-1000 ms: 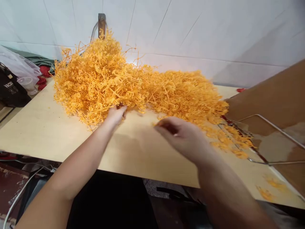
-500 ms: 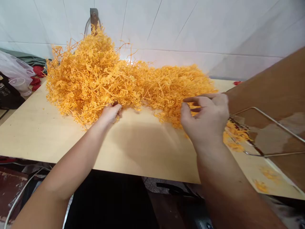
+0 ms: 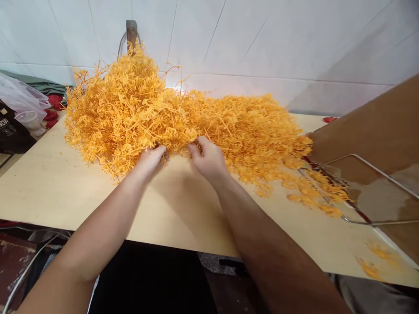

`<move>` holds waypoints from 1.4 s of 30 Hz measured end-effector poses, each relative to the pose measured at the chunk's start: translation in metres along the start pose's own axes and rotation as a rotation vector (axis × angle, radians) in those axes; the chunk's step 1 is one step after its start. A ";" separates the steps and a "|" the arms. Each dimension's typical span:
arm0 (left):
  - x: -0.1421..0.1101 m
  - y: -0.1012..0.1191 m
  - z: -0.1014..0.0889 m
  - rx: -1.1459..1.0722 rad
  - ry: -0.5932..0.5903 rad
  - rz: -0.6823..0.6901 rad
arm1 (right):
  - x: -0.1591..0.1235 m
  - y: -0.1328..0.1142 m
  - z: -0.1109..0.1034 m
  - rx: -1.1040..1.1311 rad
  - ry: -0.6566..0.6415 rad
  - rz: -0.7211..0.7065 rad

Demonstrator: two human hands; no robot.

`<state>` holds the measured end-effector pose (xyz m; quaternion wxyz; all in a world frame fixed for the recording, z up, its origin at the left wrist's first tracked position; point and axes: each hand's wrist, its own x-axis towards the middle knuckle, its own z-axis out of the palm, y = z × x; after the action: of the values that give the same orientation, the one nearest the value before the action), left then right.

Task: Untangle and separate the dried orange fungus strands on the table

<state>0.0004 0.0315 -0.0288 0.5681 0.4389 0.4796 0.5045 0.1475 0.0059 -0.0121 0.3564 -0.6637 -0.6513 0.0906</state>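
Observation:
A large heap of yellow-orange artificial-looking foliage sprigs (image 3: pixel 131 109) lies along the back of the pale tabletop (image 3: pixel 62 187). It is tall at the left and lower toward the right. My left hand (image 3: pixel 152 158) is curled at the front edge of the tall part, its fingertips hidden among the sprigs. Close to its right, my right hand (image 3: pixel 209 159) pinches at the front edge of the heap, thumb and index finger brought together on the foliage. Which single stems the fingers hold is too tangled to make out.
At the right stands a brown cardboard box (image 3: pixel 369 117) with a bent metal wire frame (image 3: pixel 382 174) before it. Loose yellow bits (image 3: pixel 369 266) lie near the right front edge. A plastic bag (image 3: pixel 22 91) and clear cup (image 3: pixel 31 122) are at the left. A white wall closes the back.
My right hand has moved left from over the right part of the heap to beside my left hand, closing on the foliage. My left hand stays nearly in place.

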 end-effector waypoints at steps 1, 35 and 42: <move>0.001 0.002 0.000 0.006 0.038 0.019 | -0.001 0.001 -0.006 0.053 0.034 -0.009; -0.030 0.035 -0.020 0.051 0.034 0.014 | -0.016 0.017 0.019 0.681 -0.196 0.278; -0.091 0.024 -0.051 0.000 0.250 0.063 | -0.014 0.019 0.022 0.667 -0.255 0.226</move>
<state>-0.0562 -0.0560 -0.0041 0.4876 0.3875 0.5328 0.5729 0.1476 0.0025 -0.0439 0.4568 -0.5622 -0.5478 0.4185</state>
